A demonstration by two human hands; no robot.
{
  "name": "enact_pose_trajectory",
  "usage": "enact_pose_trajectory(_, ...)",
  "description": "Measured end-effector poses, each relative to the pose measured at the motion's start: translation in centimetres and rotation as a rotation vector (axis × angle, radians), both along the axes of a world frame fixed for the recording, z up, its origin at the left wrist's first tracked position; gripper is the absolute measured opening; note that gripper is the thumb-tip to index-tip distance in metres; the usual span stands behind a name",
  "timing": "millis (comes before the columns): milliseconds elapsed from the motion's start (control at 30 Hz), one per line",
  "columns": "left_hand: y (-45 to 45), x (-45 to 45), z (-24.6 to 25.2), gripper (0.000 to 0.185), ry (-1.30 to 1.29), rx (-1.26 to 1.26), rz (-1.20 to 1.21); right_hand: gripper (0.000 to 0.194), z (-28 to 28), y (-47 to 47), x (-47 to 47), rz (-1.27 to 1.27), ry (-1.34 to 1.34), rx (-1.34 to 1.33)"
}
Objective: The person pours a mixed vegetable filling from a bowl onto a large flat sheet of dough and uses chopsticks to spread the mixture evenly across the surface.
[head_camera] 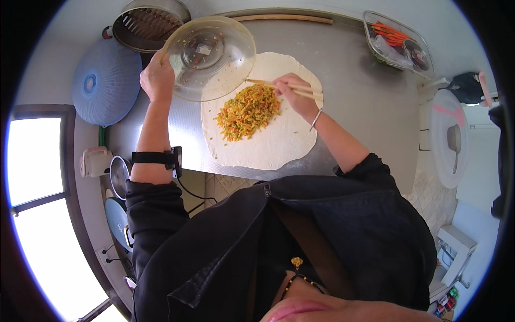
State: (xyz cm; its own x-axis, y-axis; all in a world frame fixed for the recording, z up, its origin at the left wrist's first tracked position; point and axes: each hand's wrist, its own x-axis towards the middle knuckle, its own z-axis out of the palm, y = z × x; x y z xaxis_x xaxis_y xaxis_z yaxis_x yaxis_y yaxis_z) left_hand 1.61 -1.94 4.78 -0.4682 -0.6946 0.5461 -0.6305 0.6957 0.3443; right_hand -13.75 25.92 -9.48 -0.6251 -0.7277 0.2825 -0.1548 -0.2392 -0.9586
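A large, thin sheet of dough lies on the metal worktop, with a heap of shredded vegetable filling on its middle. My left hand grips the left rim of a clear bowl, which is tilted over the dough's upper left part. Only small scraps of filling cling to the bowl's inside. In my right hand is a pair of wooden chopsticks; their tips reach the bowl's lower right rim, just above the heap. Some loose bits of filling are scattered on the dough.
A wooden rod lies along the back edge of the metal worktop. At the back right stands a wire basket with carrots. A metal steamer pot and a blue domed cover stand at the left.
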Motion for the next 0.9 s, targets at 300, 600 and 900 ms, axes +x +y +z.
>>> enact_pose_trajectory(300,-1.0,3.0,-1.0,0.028,0.004,0.084,0.036,0.020,1.1,-0.4,0.4,0.261,-0.362,0.003)
enact_pose_trajectory(600,-2.1,6.7,-3.2,0.030,0.015,0.140,0.122,0.020,0.7,2.5,1.9,0.092,-0.020,0.051)
enact_pose_trajectory(900,-2.8,9.4,-3.8,0.031,0.009,0.273,0.116,0.026,-0.5,-3.2,3.3,0.060,-0.352,0.069)
